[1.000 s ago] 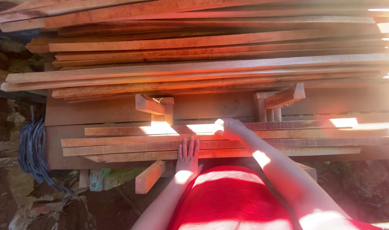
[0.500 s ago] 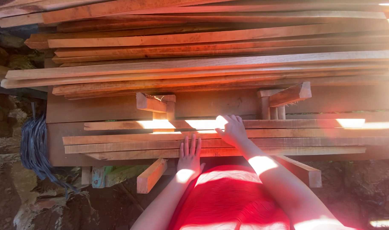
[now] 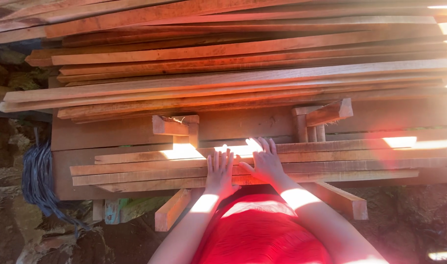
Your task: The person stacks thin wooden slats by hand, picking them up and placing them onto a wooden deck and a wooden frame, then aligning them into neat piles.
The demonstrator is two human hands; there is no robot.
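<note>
My left hand (image 3: 219,172) flat, fingers spread, palm down on near wooden slats (image 3: 150,168). My right hand (image 3: 265,161) just beside it, fingers splayed, pressing same slats, gripping nothing. Few slats laid side by side on workbench (image 3: 86,137), near edge. Big plank stack (image 3: 223,73) far side, untouched. Upright wood blocks (image 3: 177,128) between. Slats seem roughly aligned; glare hides detail. Most stock appears unhandled.
</note>
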